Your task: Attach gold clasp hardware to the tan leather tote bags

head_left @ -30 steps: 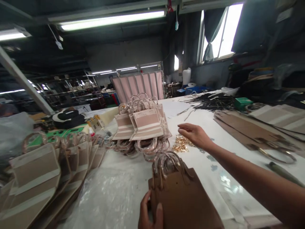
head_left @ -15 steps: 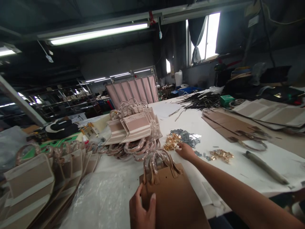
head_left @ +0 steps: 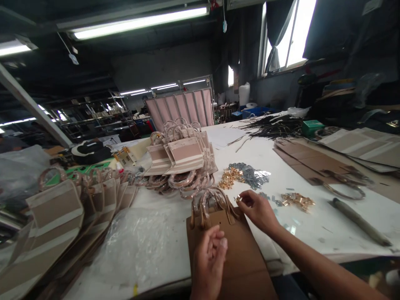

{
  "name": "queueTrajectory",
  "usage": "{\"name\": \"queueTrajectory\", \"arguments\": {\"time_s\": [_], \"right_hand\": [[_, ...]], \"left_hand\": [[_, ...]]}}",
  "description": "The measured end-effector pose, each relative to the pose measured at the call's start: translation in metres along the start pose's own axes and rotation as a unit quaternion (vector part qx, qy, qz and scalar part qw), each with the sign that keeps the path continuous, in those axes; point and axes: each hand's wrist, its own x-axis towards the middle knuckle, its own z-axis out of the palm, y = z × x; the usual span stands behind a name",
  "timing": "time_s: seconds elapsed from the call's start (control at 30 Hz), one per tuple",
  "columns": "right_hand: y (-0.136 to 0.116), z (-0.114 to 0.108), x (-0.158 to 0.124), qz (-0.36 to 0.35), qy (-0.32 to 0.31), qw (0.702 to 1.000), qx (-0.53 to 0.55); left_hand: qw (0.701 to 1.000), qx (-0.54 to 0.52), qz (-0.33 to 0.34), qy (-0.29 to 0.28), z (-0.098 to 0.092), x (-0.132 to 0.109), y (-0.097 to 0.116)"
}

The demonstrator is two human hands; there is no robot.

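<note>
A flat brown bag (head_left: 237, 254) with wrapped round handles lies on the white table (head_left: 312, 233) in front of me. My right hand (head_left: 258, 210) pinches a small gold metal fitting (head_left: 238, 198) just above the bag's top edge. My left hand (head_left: 210, 258) hovers over the bag's middle, palm turned up, fingers curled loosely with nothing in them. A heap of gold fittings (head_left: 230, 178) and a heap of silvery pieces (head_left: 251, 175) lie just beyond the bag. A smaller gold heap (head_left: 296, 201) lies to the right.
A pile of pink-and-white bags (head_left: 184, 158) stands behind the brown bag. A row of beige bags (head_left: 62, 216) lines the left edge. Clear plastic sheet (head_left: 137, 246) covers the near left. Brown flat bags (head_left: 315, 164), a grey rod (head_left: 359, 221) and black strips (head_left: 271, 125) lie right.
My right hand drew back from the gold heap with a fitting pinched in it. My left hand let go of the bag's left edge and rose over it, palm up.
</note>
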Motion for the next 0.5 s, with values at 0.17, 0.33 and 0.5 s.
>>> {"name": "queueTrajectory", "arguments": {"time_s": [0.17,0.33,0.5], "right_hand": [[-0.042,0.002,-0.066,-0.164,0.097,0.981,-0.039],[-0.052,0.016,-0.088,-0.211,0.088,0.972,-0.059],[-0.053,0.036,-0.103,-0.129,0.003,0.988,0.089]], "left_hand": [[0.999,-0.008,-0.011,-0.05,-0.009,0.007,0.01],[0.994,0.034,0.082,-0.07,-0.01,0.005,0.011],[0.996,0.019,0.07,-0.049,-0.017,0.002,0.008]]}}
